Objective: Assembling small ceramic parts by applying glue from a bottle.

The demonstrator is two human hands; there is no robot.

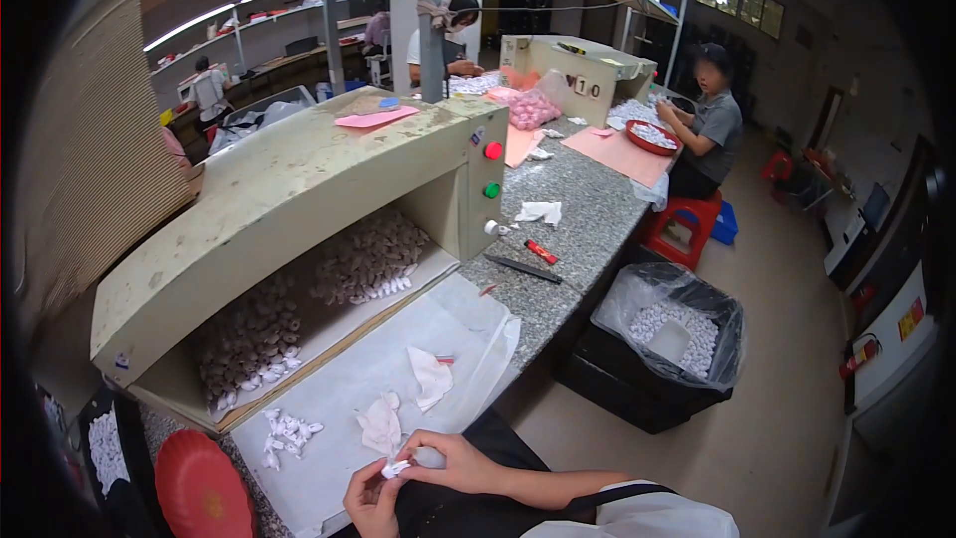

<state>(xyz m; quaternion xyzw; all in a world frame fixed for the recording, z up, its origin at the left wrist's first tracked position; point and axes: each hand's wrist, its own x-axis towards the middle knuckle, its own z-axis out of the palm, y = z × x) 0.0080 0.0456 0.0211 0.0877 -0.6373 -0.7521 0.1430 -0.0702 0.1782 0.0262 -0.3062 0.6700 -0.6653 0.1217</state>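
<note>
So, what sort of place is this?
Likely a small factory or workshop: another person sits at a long speckled workbench, a boxy beige machine with coloured buttons holds piles of small pale pieces, and a lined black bin holds many small white ones.

The surface [597, 224] was made of speckled stone-like material, smooth and slightly polished. The open-fronted cabinet [319, 154] was coated with matt, stained paint, and its red button [493, 150] was formed in glossy plastic. The cardboard panel [95, 120] was roughened by ribs. The black bin [637, 379] was lined with thin, wrinkled, transparent plastic. The small white piece [395, 469] was seen as soft and matt, like cloth.
</note>
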